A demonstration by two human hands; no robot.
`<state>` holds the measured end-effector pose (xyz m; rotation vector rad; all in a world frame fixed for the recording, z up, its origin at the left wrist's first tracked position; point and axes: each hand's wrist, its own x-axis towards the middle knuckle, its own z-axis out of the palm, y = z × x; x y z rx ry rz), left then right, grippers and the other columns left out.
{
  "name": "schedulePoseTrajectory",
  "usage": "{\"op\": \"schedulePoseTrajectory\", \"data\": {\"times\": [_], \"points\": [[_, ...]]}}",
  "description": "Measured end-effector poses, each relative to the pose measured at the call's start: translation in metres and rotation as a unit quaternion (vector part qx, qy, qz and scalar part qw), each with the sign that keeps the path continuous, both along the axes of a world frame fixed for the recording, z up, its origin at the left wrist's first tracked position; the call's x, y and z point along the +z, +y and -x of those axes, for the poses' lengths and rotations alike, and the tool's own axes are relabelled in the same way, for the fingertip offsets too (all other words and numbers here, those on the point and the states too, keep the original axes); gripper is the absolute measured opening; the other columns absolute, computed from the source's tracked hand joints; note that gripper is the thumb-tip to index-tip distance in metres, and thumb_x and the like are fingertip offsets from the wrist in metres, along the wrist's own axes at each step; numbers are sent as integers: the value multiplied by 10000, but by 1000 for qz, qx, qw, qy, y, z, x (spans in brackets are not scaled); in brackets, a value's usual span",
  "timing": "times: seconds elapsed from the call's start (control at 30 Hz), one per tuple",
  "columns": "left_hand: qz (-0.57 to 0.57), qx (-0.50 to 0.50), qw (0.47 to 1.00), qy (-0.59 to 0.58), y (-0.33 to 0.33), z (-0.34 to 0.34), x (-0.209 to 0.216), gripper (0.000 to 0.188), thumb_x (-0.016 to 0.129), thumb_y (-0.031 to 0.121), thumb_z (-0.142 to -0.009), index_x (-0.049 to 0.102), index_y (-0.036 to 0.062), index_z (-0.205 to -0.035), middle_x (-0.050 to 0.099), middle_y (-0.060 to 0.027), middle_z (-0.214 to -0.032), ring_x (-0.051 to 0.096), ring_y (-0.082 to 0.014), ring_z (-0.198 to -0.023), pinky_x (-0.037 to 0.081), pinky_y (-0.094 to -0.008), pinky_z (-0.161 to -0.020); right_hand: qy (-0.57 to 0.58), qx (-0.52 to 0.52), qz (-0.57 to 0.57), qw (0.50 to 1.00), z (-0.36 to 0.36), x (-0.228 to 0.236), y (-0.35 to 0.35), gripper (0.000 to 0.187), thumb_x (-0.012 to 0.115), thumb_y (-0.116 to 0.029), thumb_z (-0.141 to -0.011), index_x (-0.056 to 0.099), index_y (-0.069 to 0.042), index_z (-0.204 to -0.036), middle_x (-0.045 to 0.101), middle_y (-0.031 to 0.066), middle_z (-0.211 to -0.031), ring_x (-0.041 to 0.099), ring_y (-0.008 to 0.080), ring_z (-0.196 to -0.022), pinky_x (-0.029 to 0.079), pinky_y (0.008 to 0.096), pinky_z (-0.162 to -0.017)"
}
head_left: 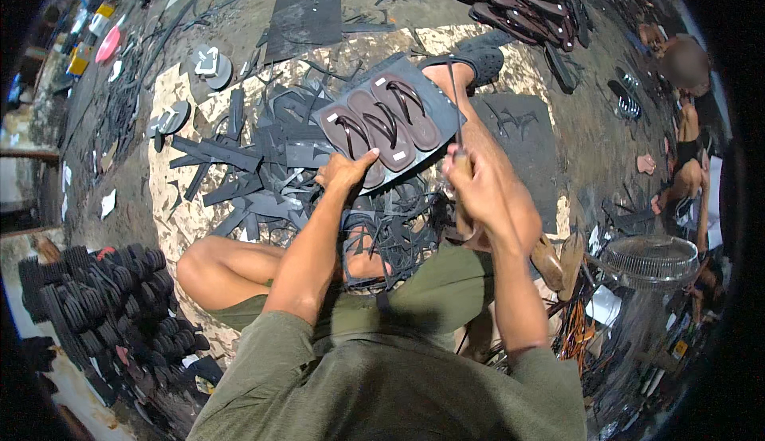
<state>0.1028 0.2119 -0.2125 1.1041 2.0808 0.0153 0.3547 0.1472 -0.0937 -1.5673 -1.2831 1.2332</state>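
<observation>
Three brown flip-flops (360,134) with dark thong straps and small white labels lie side by side on a dark grey rubber sheet (446,106) over my lap. My left hand (348,172) is closed on the near left flip-flop, its thumb on top and the fingers partly hidden beneath. Just right of the sheet, my right hand (476,182) is wrapped round the wooden handle of a long, thin-bladed knife (457,102). The blade points away from me, close to the sheet's right edge.
Black rubber offcuts (239,162) cover the patterned mat ahead and left. Stacked brown flip-flops (518,3) lie at far right, piled black soles (103,305) at near left. A wire fan guard (649,259) stands at right, near another person (689,122). A dark clog (484,65) is on my foot.
</observation>
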Motion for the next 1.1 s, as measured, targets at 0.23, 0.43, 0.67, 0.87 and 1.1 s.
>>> {"op": "schedulePoseTrajectory", "data": {"times": [0.23, 0.43, 0.67, 0.87, 1.1], "points": [[-138, 124, 981, -53, 5, 7, -9, 1081, 718, 646, -802, 350, -203, -1359, 580, -422, -1289, 583, -508, -1252, 447, -477, -1079, 72, 40, 172, 982, 30, -16, -44, 369, 555, -171, -1051, 476, -33, -1384, 580, 37, -879, 582, 97, -675, 531, 261, -551], [-84, 243, 959, -116, -22, 60, -55, 977, 549, 675, -890, 538, -205, -1313, 592, -400, -1317, 572, -482, -1286, 419, -474, -1104, -29, 162, 168, 972, 48, -17, -54, 442, 556, -254, -1052, 444, 2, -1393, 651, 151, -889, 653, 240, -687, 545, 387, -644], [-91, 281, 933, -205, -22, 59, -22, 919, 535, 613, -934, 494, -198, -1366, 632, -296, -1305, 624, -374, -1166, 464, -459, -1010, -121, 238, 132, 955, 64, 2, -55, 430, 537, -303, -1062, 459, 14, -1342, 701, 310, -1050, 667, 514, -1015, 524, 528, -868], [-43, 358, 854, -375, -17, 24, 11, 900, 555, 608, -949, 464, -146, -1432, 573, -284, -1398, 565, -359, -1267, 430, -524, -1044, -218, 231, 45, 947, 55, -5, -62, 372, 529, -327, -1070, 490, 18, -1204, 684, 328, -1017, 668, 510, -960, 536, 552, -803], [-48, 348, 816, -460, -23, 22, 4, 660, 490, 509, -1039, 544, -53, -1380, 660, -204, -1314, 654, -320, -1170, 510, -519, -981, -282, 261, -1, 923, 84, -36, -17, 354, 582, -309, -1044, 470, 26, -1070, 675, 322, -856, 663, 523, -802, 521, 578, -655]]}}
